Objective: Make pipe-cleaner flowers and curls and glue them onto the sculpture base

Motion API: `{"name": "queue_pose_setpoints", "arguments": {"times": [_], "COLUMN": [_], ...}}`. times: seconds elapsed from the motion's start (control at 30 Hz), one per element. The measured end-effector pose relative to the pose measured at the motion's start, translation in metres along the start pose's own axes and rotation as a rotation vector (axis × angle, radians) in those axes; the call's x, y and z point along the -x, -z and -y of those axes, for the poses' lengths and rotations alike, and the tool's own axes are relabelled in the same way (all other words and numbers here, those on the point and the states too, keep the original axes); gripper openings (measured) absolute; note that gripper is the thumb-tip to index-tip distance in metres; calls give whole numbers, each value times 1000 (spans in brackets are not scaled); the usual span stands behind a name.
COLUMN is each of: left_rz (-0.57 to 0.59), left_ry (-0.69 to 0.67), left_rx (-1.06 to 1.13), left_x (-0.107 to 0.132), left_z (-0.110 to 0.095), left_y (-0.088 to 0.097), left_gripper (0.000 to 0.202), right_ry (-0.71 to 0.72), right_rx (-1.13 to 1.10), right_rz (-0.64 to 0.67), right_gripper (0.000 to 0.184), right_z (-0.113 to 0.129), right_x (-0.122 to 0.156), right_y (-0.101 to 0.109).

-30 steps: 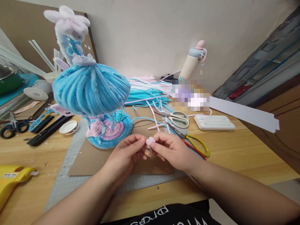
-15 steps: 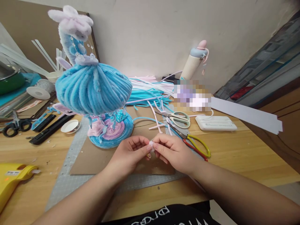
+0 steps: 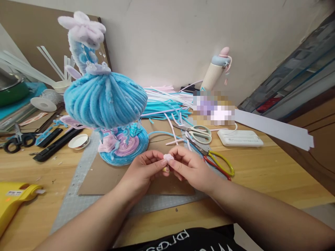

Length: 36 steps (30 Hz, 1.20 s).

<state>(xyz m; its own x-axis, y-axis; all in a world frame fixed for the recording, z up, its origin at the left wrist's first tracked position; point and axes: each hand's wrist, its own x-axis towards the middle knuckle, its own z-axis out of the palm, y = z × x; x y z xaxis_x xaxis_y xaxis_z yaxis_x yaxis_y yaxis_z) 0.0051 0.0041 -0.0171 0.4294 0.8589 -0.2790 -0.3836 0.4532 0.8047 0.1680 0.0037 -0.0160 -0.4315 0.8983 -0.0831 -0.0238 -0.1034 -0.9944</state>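
Both my hands meet over a brown cardboard sheet point(image 3: 104, 177) near the table's front. My left hand point(image 3: 142, 172) and my right hand point(image 3: 191, 167) pinch a small pale pink fuzzy piece point(image 3: 168, 157) between their fingertips. Just behind them stands a tall blue pipe-cleaner figure point(image 3: 104, 99) with a domed blue skirt, a lilac top and a round blue and pink base point(image 3: 123, 144).
Loose blue, white and pink pipe cleaners point(image 3: 167, 104) lie behind. Pale green scissors point(image 3: 200, 132) and yellow-red handled pliers point(image 3: 217, 162) sit right of my hands. A white box point(image 3: 239, 137), a bottle point(image 3: 216, 69), a yellow glue gun point(image 3: 13, 202), black scissors point(image 3: 15, 139) and a tape roll point(image 3: 78, 141) lie around.
The pink piece has been turned in my fingertips and shows more than half a second ago. My hands stay in the same spot; the view shifted slightly.
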Motion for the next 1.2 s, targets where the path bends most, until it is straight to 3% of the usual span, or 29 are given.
{"name": "queue_pose_setpoints", "arguments": {"times": [0.13,0.33,0.4,0.53,0.67,0.9,1.0,1.2], "left_rz": [7,6,-38,-96,-97,-42,-25,-2], "left_ry": [-21,-37,-110,-282,-395,-509,-462,-178], "left_rx": [-69,-460,-594,-810,-941,-1012,-937,-655], "left_x": [0,0,2,5,8,8,7,5], "left_z": [-1,-4,-4,-2,-2,-10,-10,-9], "left_y": [-1,0,-1,-2,-2,-3,-2,-1], "left_gripper": [20,21,18,14,11,7,7,9], "right_ry": [-26,-91,-99,-155,-287,-348,-360,-407], "right_rx": [-41,69,63,-192,-433,-487,-491,-513], "right_rz": [-27,46,39,20,93,176,205,280], "right_gripper": [25,30,30,28,27,27,27,26], "right_z": [-2,-2,-3,-4,-5,0,1,1], "right_x": [0,2,2,0,0,1,2,1], "right_y": [0,2,2,0,0,3,4,5]}}
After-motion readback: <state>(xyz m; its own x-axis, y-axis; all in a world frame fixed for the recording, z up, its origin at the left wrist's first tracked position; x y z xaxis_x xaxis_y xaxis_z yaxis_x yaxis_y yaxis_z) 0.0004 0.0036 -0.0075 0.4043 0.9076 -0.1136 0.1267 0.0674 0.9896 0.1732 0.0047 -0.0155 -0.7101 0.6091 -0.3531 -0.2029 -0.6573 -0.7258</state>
